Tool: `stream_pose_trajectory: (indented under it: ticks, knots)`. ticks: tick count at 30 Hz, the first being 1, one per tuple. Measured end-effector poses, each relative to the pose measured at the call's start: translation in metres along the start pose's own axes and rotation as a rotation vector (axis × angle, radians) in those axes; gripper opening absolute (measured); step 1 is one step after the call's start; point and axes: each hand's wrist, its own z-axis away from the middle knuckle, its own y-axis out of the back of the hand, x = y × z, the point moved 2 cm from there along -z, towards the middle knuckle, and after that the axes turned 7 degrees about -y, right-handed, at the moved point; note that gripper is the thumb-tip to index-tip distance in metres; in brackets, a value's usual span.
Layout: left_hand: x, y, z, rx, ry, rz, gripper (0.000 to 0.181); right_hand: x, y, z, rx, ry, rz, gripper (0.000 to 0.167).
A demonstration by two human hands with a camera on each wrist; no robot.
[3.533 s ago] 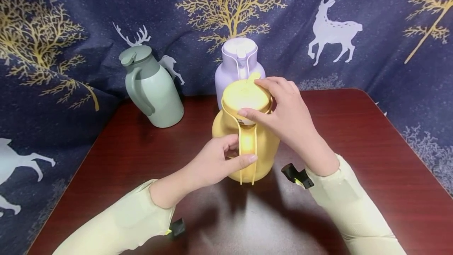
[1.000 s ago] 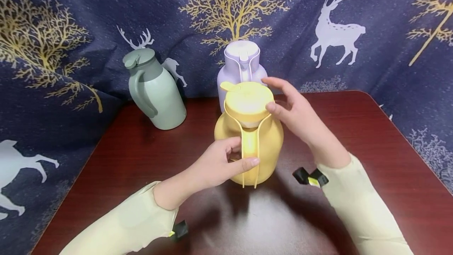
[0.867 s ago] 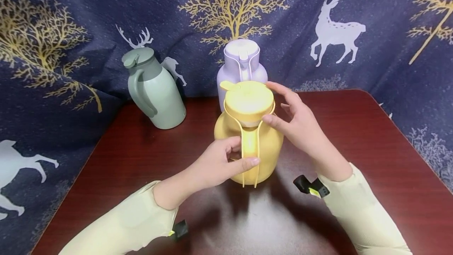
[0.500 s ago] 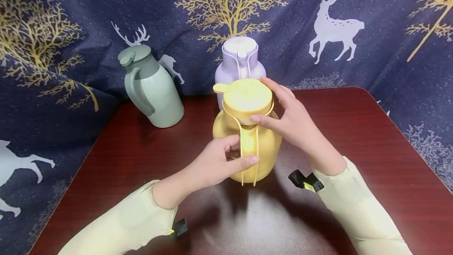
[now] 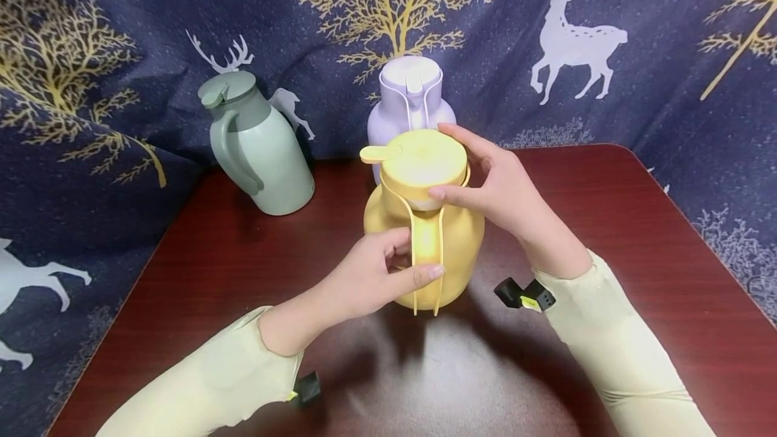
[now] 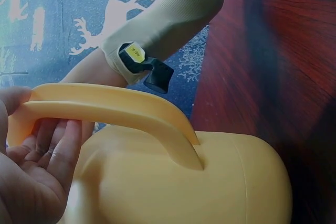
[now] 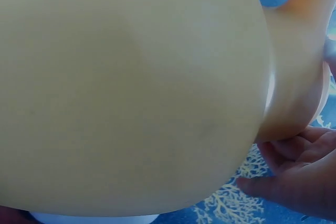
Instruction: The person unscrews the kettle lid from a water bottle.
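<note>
In the curled left hand (image 5: 363, 278), the handle (image 5: 427, 241) was held, best firmly, as a brace. The yellow jug (image 5: 463, 248) was set well inside the worktop's (image 5: 255, 275) far edge; its lid (image 5: 419, 160), pinched by the half-spread right hand (image 5: 505, 184), was best turned level.

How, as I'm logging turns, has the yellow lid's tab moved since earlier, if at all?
Yes: the tab swung leftward from the far side, judged against the yellow handle.

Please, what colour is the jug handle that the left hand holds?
The jug handle is yellow; it shows best in the left wrist view.
</note>
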Motion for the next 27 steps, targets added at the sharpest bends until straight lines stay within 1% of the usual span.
stream_pose_trajectory:
  ticks: [14,23,27]
  knots:
    - [0.0004,0.0,-0.0003,0.001,-0.004,0.023,0.033,0.0061,-0.0013,-0.0021,0.017,0.01,-0.11,0.078]
    - [0.0007,0.0,-0.0002,0.004,0.004,0.022,0.032,0.0023,0.0001,-0.0038,0.029,0.03,-0.136,0.079]
    - [0.0006,-0.0002,-0.0003,0.002,0.007,0.023,0.032,-0.0019,0.0015,-0.0025,0.044,0.039,-0.155,0.077]
